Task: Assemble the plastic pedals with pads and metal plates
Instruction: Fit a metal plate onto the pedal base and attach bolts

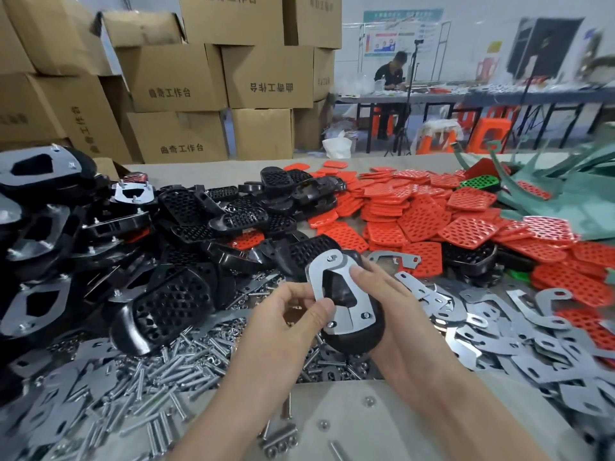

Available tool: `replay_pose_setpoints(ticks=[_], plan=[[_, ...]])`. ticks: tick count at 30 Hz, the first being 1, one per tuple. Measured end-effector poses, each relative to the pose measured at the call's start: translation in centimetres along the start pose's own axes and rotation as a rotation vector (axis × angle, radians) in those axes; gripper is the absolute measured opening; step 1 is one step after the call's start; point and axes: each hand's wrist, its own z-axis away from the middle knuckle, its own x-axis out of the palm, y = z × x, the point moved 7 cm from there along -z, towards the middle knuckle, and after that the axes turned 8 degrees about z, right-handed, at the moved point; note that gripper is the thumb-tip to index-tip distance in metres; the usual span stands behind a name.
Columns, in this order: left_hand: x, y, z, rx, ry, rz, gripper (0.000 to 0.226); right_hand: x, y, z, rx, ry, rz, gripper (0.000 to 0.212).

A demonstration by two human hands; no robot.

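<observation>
Centrally, black pedal (pixel 354 339) held above the counter (pixel 382 424), metal plates (pixel 336 296) on top; left hand (pixel 293 317) fingers pinch the plates' left edge, right hand (pixel 396 304) fingers curl round the pedal's right rim. Around them bolts (pixel 159 377) and loose plates (pixel 499 331) crowd both sides; counter bare at near edge.

Bright, even indoor light falls from above, leaving only soft, short shadows among the screws (pixel 159 371) at lower left. The white back wall (pixel 479 5) along the top is washed out. Loose metal plates (pixel 519 347) at lower right throw pale glare, and the glossy black pedals (pixel 173 304) at left carry white highlights. The pedal (pixel 356 341) at centre is sharp. Wide-angle bending tilts the cardboard boxes (pixel 173 74) at upper left, and the green pieces (pixel 565 194) at the right edge smear into blur.
</observation>
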Motion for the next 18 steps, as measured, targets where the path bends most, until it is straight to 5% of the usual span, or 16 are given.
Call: replay_pose_setpoints(ticks=[9, 18], plan=[[0.03, -0.53, -0.28, -0.091, -0.028, -0.018, 0.012, -0.47, 0.42, -0.18, -0.033, -0.005, 0.047, 0.031], [0.37, 0.30, 0.11, 0.026, -0.046, -0.106, 0.013, -0.26, 0.24, -0.03, -0.083, 0.016, 0.188, 0.028]])
